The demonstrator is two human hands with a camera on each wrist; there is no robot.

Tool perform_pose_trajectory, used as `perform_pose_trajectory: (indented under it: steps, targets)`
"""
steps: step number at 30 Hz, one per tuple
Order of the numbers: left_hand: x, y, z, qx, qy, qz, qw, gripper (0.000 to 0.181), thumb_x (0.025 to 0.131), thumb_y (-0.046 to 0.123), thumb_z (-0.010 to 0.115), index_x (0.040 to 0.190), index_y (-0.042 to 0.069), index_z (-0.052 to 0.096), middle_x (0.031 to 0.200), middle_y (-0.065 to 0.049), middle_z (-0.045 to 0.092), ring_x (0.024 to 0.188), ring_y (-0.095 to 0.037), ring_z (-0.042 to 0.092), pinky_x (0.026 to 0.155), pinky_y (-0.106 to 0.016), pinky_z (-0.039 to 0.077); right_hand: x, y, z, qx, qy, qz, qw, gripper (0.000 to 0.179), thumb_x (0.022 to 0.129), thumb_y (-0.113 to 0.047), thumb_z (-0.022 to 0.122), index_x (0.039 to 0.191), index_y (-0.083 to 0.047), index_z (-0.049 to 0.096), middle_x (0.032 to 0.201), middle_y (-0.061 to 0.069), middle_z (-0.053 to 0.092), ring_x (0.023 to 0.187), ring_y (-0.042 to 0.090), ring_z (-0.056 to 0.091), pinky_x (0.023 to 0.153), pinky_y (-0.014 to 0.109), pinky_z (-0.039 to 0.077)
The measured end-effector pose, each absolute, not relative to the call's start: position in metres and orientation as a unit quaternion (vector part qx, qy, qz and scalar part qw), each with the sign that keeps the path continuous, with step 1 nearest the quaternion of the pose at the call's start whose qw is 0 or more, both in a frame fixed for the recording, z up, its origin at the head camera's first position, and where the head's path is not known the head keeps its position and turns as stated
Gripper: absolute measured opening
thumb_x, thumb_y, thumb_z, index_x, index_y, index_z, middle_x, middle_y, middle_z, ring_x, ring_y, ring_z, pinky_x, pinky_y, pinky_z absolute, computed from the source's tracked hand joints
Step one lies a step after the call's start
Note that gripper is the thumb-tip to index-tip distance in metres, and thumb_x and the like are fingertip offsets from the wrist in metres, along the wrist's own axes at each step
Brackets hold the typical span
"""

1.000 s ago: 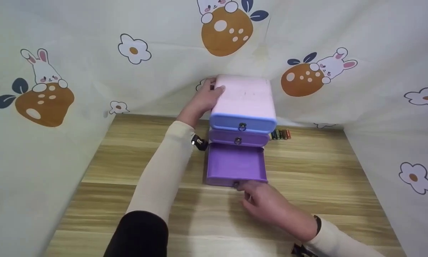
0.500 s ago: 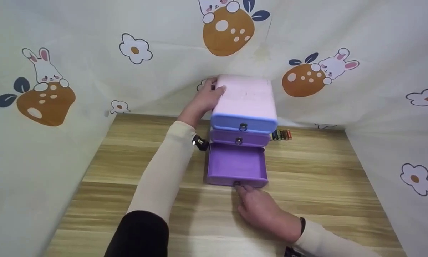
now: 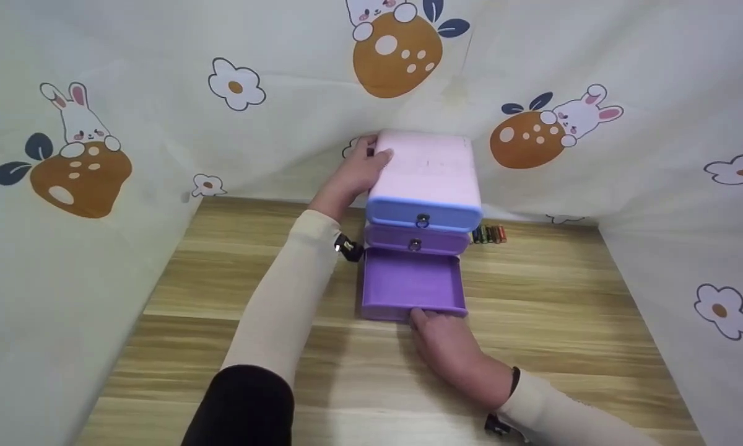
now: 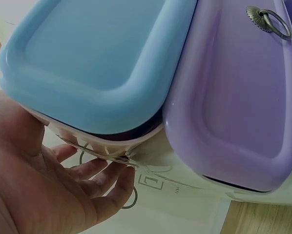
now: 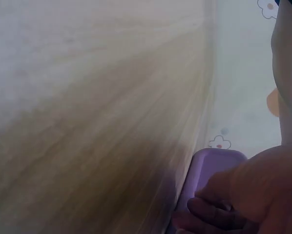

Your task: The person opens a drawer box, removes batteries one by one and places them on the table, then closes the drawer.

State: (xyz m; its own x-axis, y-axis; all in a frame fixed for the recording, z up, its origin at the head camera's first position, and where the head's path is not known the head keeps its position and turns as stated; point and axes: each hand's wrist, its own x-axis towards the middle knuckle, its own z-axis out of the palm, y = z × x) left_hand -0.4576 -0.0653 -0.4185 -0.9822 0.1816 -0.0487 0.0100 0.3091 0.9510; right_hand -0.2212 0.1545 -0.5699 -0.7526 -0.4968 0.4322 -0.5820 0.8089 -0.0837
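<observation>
A small drawer cabinet with a pink top [image 3: 427,164] stands against the back sheet. Its blue top drawer [image 3: 424,214] and purple middle drawer [image 3: 396,238] are pushed in, each with a metal ring handle. The purple bottom drawer [image 3: 412,282] is pulled out and holds nothing. My left hand [image 3: 356,173] holds the cabinet's upper left side, thumb on top; in the left wrist view its fingers [image 4: 104,178] lie along the side wall. My right hand [image 3: 449,347] is at the bottom drawer's front, fingers curled where the handle was seen earlier; they hide the handle.
Several batteries [image 3: 489,234] lie in a row on the wood-patterned table [image 3: 532,322], just right of the cabinet. Sheets [image 3: 272,142] printed with rabbits and flowers stand at the back and both sides.
My right hand has shifted left along the bottom drawer's front, its fingers coming over the handle. My left hand and the cabinet look unmoved.
</observation>
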Motion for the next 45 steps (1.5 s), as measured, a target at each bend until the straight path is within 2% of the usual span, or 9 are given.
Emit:
perform_pose_trajectory:
  steps: [4,7,11,17,31,38,45]
  targets:
    - [-0.457,-0.065,-0.417,0.059,0.808,0.581,0.074,0.069,0.117,0.044,0.053,0.172,0.012,0.028,0.171,-0.012,0.041,0.152,-0.024,0.045,0.124,-0.038,0.04,-0.224,0.155,-0.571,0.292,-0.931,0.113,0.187,0.026,0.089,-0.003,0.078,0.078,-0.011,0.056,0.063,0.003,0.056,0.053,0.027,0.057,0.047,0.043,0.046]
    - [-0.458,-0.065,-0.417,0.057,0.81,0.579,0.074,0.069,0.116,0.044,0.053,0.172,0.012,0.029,0.171,-0.012,0.041,0.153,-0.024,0.045,0.125,-0.038,0.039,-0.225,0.156,-0.571,0.293,-0.934,0.124,0.164,0.026,0.09,-0.005,0.078,0.076,-0.013,0.058,0.064,0.003,0.059,0.055,0.027,0.06,0.049,0.043,0.049]
    - [-0.458,-0.065,-0.416,0.053,0.813,0.575,0.077,0.068,0.116,0.045,0.053,0.172,0.014,0.029,0.171,-0.01,0.041,0.153,-0.023,0.044,0.125,-0.037,0.039,-0.227,0.156,-0.568,0.292,-0.936,0.138,0.139,0.023,0.093,-0.009,0.078,0.078,-0.014,0.062,0.067,0.002,0.06,0.057,0.027,0.062,0.051,0.043,0.05]
    - [-0.458,-0.065,-0.417,0.057,0.813,0.575,0.076,0.069,0.116,0.045,0.053,0.172,0.013,0.029,0.171,-0.011,0.042,0.152,-0.024,0.046,0.124,-0.038,0.041,-0.229,0.155,-0.562,0.293,-0.935,0.148,0.133,0.017,0.093,-0.011,0.08,0.082,-0.014,0.067,0.07,0.002,0.063,0.06,0.026,0.064,0.054,0.044,0.053]
    - [-0.458,-0.065,-0.419,0.059,0.808,0.581,0.072,0.067,0.116,0.043,0.054,0.171,0.012,0.031,0.17,-0.013,0.042,0.151,-0.026,0.047,0.122,-0.038,0.042,-0.24,0.155,-0.555,0.278,-0.938,0.173,0.114,0.017,0.094,-0.011,0.08,0.083,-0.016,0.068,0.069,-0.003,0.06,0.061,0.02,0.06,0.056,0.04,0.052]
    - [-0.457,-0.065,-0.419,0.064,0.807,0.583,0.066,0.067,0.116,0.041,0.054,0.171,0.01,0.031,0.171,-0.016,0.042,0.151,-0.027,0.047,0.122,-0.039,0.042,-0.249,0.157,-0.553,0.271,-0.94,0.19,0.08,0.015,0.094,-0.012,0.077,0.084,-0.017,0.067,0.068,-0.007,0.055,0.061,0.013,0.052,0.056,0.034,0.048]
    - [-0.458,-0.065,-0.419,0.062,0.807,0.583,0.065,0.066,0.116,0.041,0.054,0.171,0.01,0.031,0.171,-0.016,0.042,0.152,-0.028,0.046,0.123,-0.039,0.042,-0.257,0.157,-0.552,0.265,-0.943,0.192,0.061,0.011,0.094,-0.012,0.078,0.088,-0.016,0.069,0.072,-0.007,0.056,0.065,0.013,0.054,0.06,0.035,0.049]
